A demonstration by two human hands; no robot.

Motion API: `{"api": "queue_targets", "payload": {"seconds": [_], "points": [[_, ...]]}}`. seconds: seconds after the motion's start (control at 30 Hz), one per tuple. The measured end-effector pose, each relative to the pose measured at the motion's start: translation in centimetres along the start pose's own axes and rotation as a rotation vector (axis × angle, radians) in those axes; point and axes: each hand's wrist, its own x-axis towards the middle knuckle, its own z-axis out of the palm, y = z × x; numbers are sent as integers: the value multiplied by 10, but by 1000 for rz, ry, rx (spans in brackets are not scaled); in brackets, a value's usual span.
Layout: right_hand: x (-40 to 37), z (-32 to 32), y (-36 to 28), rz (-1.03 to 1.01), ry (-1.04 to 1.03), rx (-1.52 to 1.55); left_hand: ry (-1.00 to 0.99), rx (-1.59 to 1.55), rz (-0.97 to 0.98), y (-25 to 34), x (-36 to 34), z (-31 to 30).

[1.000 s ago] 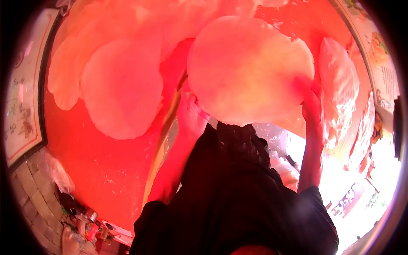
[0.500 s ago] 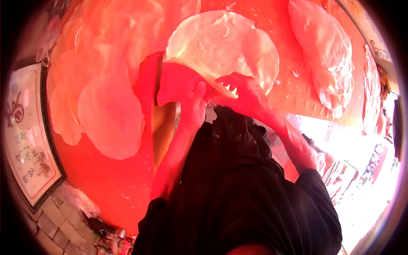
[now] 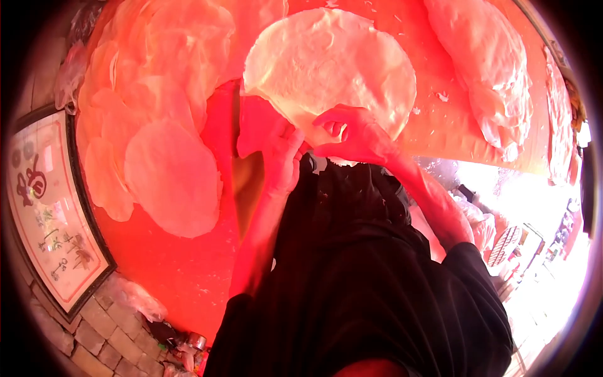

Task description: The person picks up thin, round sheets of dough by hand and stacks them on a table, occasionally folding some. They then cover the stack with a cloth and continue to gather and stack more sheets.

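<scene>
A large, thin round flatbread (image 3: 333, 66) lies on the red-lit table, its lower edge reaching both hands. My right hand (image 3: 358, 139) curls at that edge, with the near part of the flatbread between thumb and forefinger. Close beside it on the left is my left hand (image 3: 282, 157), its fingers drawn together near the lower left edge of the same flatbread. Whether anything lies inside the left fingers is hidden. To the left, an overlapping pile of similar thin flatbreads (image 3: 169, 182) spreads over the table.
Another folded heap of thin sheets (image 3: 493, 69) rests on the right of the table (image 3: 182, 276). A framed panel with writing (image 3: 56, 213) leans at the far left above paving (image 3: 103, 323). Plastic bags (image 3: 477, 223) and bright glare are at the right.
The view has shifted slightly, moving the surroundings a little to the right. My right fingers have lifted and drawn back slightly at the flatbread's edge. My left fingers have straightened somewhat.
</scene>
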Motion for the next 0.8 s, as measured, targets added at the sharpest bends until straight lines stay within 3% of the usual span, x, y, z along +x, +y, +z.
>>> {"api": "queue_targets", "payload": {"seconds": [0.07,0.17,0.23,0.33,0.43,0.57,0.8], "points": [[2,-7,-6,138,-44,55,10,65,16,-4,1,-5],[3,-8,4,142,-13,115,-6,104,38,-13,3,-17],[5,6,11,53,101,-47,-147,33,17,-13,6,-35],[-2,32,-22,-98,407,-380,-44,46,-13,-10,6,-37],[9,28,-27,-169,337,-269,29,67,-75,-7,9,-42],[14,-77,-14,-111,293,-36,93,99,-147,-6,5,-62],[-98,-310,37,77,722,105,143,151,-215,-5,7,-87]]}}
